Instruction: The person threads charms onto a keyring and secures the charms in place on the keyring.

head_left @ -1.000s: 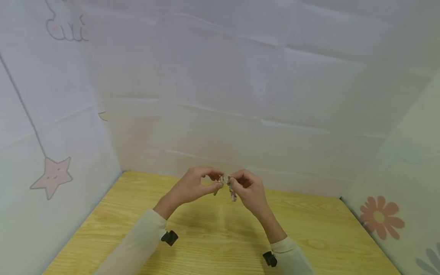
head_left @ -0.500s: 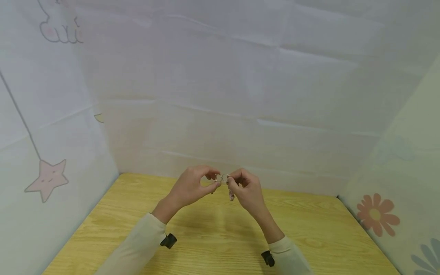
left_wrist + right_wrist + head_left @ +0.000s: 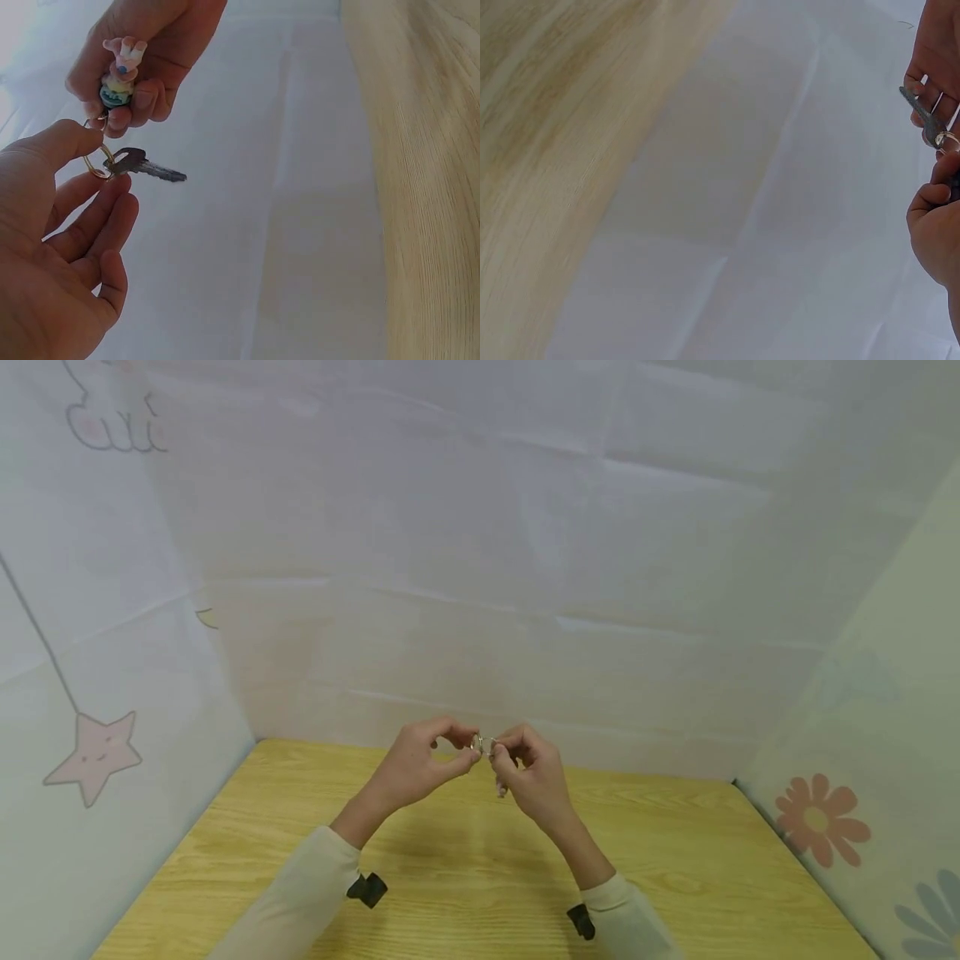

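Little has changed: the left hand [image 3: 52, 247] still pinches the key ring [image 3: 98, 163], key [image 3: 146, 165] dangling; the right hand [image 3: 146, 56] grips the charm [image 3: 118, 79], seemingly mid-threading.

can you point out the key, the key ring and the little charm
key [image 3: 150, 166], left wrist view, on its blade
key ring [image 3: 97, 163], left wrist view, on the wire loop
charm [image 3: 120, 75], left wrist view, on its body
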